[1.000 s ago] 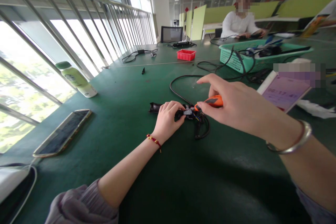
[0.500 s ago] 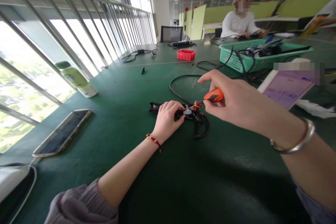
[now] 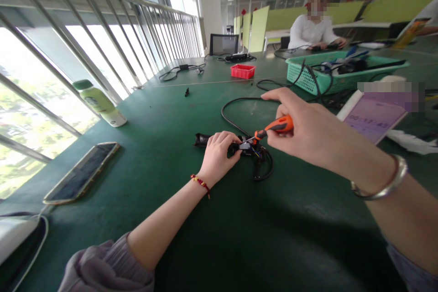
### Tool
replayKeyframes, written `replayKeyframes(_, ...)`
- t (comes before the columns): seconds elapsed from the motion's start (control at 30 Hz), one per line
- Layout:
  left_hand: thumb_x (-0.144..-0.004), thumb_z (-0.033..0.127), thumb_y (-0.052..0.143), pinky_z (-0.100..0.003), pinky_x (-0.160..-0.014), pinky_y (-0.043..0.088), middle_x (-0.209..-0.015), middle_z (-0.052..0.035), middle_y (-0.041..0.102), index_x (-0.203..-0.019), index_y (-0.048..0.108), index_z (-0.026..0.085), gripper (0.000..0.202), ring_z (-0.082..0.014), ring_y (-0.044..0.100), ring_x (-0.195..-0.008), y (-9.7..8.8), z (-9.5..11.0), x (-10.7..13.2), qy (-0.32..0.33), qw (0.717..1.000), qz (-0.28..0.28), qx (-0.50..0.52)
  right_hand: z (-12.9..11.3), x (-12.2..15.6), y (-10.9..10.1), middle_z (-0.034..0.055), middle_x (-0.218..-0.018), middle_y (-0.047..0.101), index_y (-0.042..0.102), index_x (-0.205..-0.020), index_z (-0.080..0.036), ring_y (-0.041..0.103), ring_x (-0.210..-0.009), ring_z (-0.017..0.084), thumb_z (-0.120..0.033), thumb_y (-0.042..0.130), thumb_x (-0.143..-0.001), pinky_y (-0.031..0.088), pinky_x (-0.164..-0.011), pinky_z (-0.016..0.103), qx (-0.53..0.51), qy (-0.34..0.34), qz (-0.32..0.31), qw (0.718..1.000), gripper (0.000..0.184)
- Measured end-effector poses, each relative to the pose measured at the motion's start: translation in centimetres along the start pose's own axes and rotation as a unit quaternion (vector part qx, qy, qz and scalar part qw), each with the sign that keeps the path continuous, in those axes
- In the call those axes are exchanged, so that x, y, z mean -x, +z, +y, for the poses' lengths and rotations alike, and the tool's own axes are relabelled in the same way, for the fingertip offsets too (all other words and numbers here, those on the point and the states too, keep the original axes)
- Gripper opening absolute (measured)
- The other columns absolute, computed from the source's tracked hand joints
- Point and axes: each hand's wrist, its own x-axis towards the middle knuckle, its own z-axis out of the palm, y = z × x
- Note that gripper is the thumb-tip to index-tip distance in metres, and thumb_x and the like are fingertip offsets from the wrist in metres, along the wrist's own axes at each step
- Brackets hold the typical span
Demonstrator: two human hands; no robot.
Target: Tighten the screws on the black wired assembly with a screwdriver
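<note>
My left hand point(image 3: 217, 155) presses down on a small black device point(image 3: 205, 139) with exposed coloured wires, lying on the green table point(image 3: 212, 237); its fingers curl over the part. My right hand point(image 3: 308, 130) grips an orange-handled screwdriver point(image 3: 278, 125), index finger stretched along the top, with the metal tip touching the device beside my left fingers. A black cable point(image 3: 236, 109) loops from the device toward the far side.
A phone point(image 3: 82, 172) and a green-capped bottle point(image 3: 99, 102) lie to the left. A teal basket point(image 3: 338, 75) of cables, a red tray point(image 3: 242, 71) and a propped phone point(image 3: 372, 116) showing a timer stand to the right. Another person sits at the far end.
My right hand has raised and tilted the screwdriver handle, with the tip staying on the device. My left hand has not moved.
</note>
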Motion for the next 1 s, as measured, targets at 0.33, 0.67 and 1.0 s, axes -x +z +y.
replayKeyframes(0.33,-0.078,0.016,0.062,-0.036,-0.088,0.041,-0.101,-0.0012,0.062,-0.092,0.056,0.022,0.017,-0.0202,0.054,-0.098,-0.02,-0.01,-0.01,-0.002,1.0,0.0,-0.002,0.14,0.11,-0.3,0.0053,-0.076,0.068,0.049,-0.123,-0.022,0.065,-0.067,0.024,-0.038,0.045,-0.087,0.043,-0.054,0.031,0.005,0.003,-0.014,1.0,0.039)
replayKeyframes(0.67,-0.078,0.015,0.062,-0.036,-0.088,0.04,-0.101,-0.0013,0.062,-0.093,0.057,0.022,0.017,-0.0203,0.054,-0.098,-0.02,-0.04,0.0,0.001,1.0,0.0,-0.002,0.41,0.23,-0.22,0.0053,-0.082,0.068,0.046,-0.124,-0.023,0.064,-0.067,0.024,-0.031,0.052,-0.081,0.044,-0.057,0.031,0.017,-0.025,-0.008,1.0,0.044)
replayKeyframes(1.0,-0.079,0.017,0.062,-0.036,-0.09,0.04,-0.101,-0.0009,0.063,-0.092,0.057,0.023,0.016,-0.0203,0.054,-0.099,0.02,-0.1,0.01,-0.005,1.0,-0.004,0.0,0.14,0.18,-0.35,0.0046,-0.08,0.069,0.047,-0.122,-0.022,0.065,-0.07,0.024,-0.029,0.055,-0.079,0.044,-0.055,0.031,0.009,-0.023,-0.002,1.0,0.044)
